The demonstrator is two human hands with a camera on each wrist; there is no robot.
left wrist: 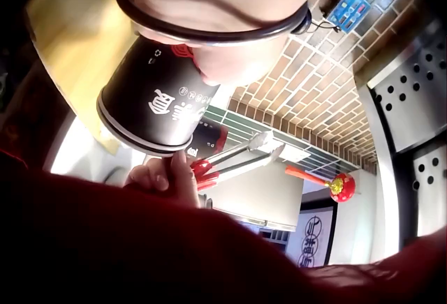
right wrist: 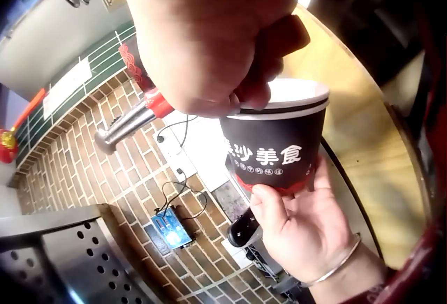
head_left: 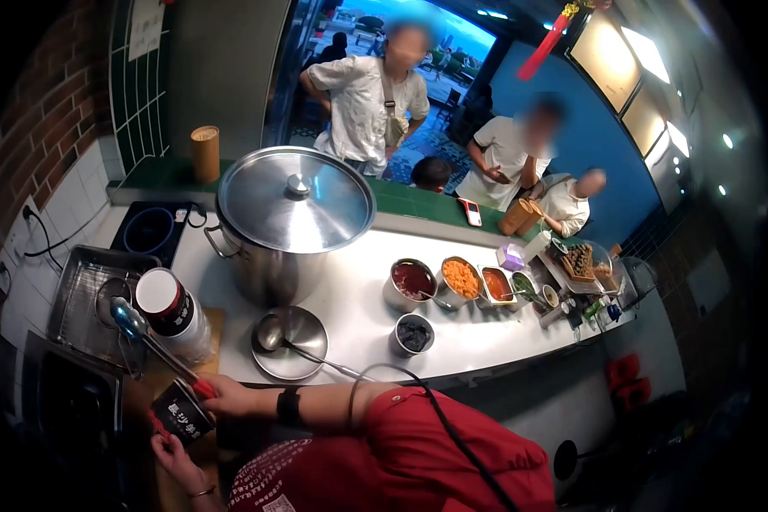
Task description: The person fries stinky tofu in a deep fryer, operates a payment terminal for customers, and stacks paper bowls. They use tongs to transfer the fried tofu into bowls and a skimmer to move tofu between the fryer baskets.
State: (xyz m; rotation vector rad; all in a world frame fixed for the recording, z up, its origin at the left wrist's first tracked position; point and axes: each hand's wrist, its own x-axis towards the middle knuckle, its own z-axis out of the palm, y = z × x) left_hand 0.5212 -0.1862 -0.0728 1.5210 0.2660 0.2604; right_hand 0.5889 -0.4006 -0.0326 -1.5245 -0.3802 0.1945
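A black paper cup (head_left: 182, 414) with white lettering is held from below by my left hand (head_left: 179, 463), its thumb and fingers wrapped around the lower part in the right wrist view. Two pale rims show close together at the mouth of the cup (right wrist: 279, 143), like one cup nested in another. My right hand (head_left: 230, 398) grips metal tongs (head_left: 156, 347) by their red handles, the tips pointing away over the counter. Fingers of that same hand (right wrist: 209, 46) are right at the cup's rim. The cup's inside is mostly hidden.
Beyond the tongs stands a stack of paper cups (head_left: 179, 311) beside a wire-basket tray (head_left: 77, 299). A large lidded pot (head_left: 273, 273), a steel bowl (head_left: 303, 369) with a ladle (head_left: 271, 333), and several food containers (head_left: 414, 283) line the white counter. People stand across the green ledge (head_left: 418, 202).
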